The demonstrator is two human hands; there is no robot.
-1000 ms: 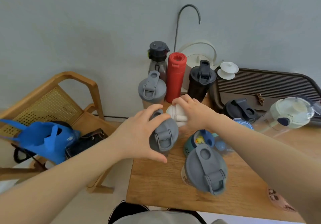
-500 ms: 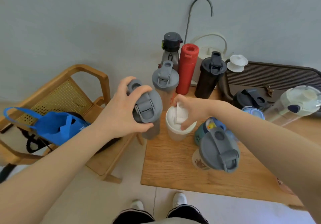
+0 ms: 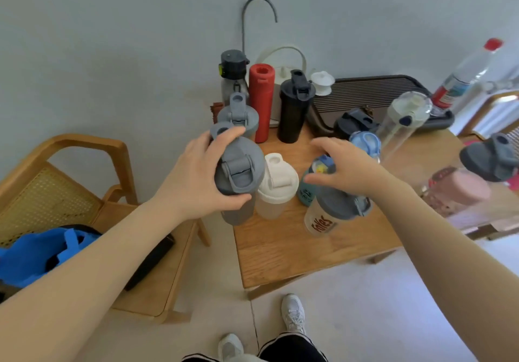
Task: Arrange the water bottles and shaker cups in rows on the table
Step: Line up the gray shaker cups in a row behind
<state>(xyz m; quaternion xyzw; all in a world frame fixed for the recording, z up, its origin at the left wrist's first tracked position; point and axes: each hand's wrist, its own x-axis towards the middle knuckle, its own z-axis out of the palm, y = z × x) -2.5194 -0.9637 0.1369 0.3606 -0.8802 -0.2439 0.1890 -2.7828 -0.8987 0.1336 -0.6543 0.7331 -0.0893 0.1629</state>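
Note:
My left hand (image 3: pixel 196 176) grips the lid of a grey shaker cup (image 3: pixel 238 173) at the table's left edge. A white shaker cup (image 3: pixel 276 190) stands right beside it. My right hand (image 3: pixel 345 167) hovers with spread fingers over a teal bottle (image 3: pixel 309 190) and a clear shaker with a grey lid (image 3: pixel 334 212), holding nothing. Behind stand another grey shaker (image 3: pixel 238 114), a red bottle (image 3: pixel 261 103), a black shaker (image 3: pixel 293 108) and a dark-capped bottle (image 3: pixel 233 78).
The wooden table (image 3: pixel 295 252) is small. A dark slatted tray (image 3: pixel 373 89) lies at the back right with a clear bottle (image 3: pixel 401 123) and a red-capped plastic bottle (image 3: pixel 463 75). A pink bottle (image 3: pixel 455 193) is at the right. A wooden chair (image 3: pixel 84 170) holds a blue bag (image 3: pixel 36 257).
My left hand has carried the grey shaker to the white cup's left side. My right hand let go of the white cup and moved right over the teal bottle. The view shifted left.

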